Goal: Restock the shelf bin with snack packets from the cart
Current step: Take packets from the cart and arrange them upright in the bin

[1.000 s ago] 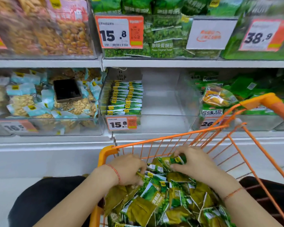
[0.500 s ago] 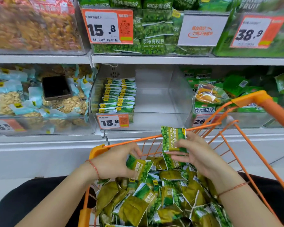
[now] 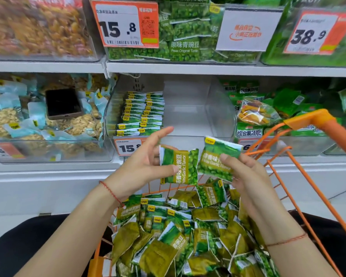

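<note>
The hands are raised side by side above the cart, each gripping its own snack packet. The left hand (image 3: 142, 166) pinches a green packet (image 3: 179, 166) between thumb and lower fingers, its forefinger stretched out toward the shelf; the packet stands nearly upright and reads "Peas Garlic Flavor". The right hand (image 3: 246, 172) holds a second packet (image 3: 218, 158) of the same kind by its lower edge, tilted with its top corner leaning away to the right. The two packets sit just beside each other, their near edges almost touching. A thin red string circles each wrist.

Below the hands, the orange wire cart (image 3: 312, 120) holds a loose heap of packets (image 3: 180, 232), some face up in green, others showing olive backs.

Beyond the hands, on the middle shelf, the clear bin (image 3: 220, 114) carries a neat double row of stacked packets (image 3: 143, 112) against its left side; the rest of its floor is bare. A price tag (image 3: 128, 146) reading 15.8 is fixed to its front. In the bin to the left, a dark phone (image 3: 63, 103) lies on bags of nuts.
</note>
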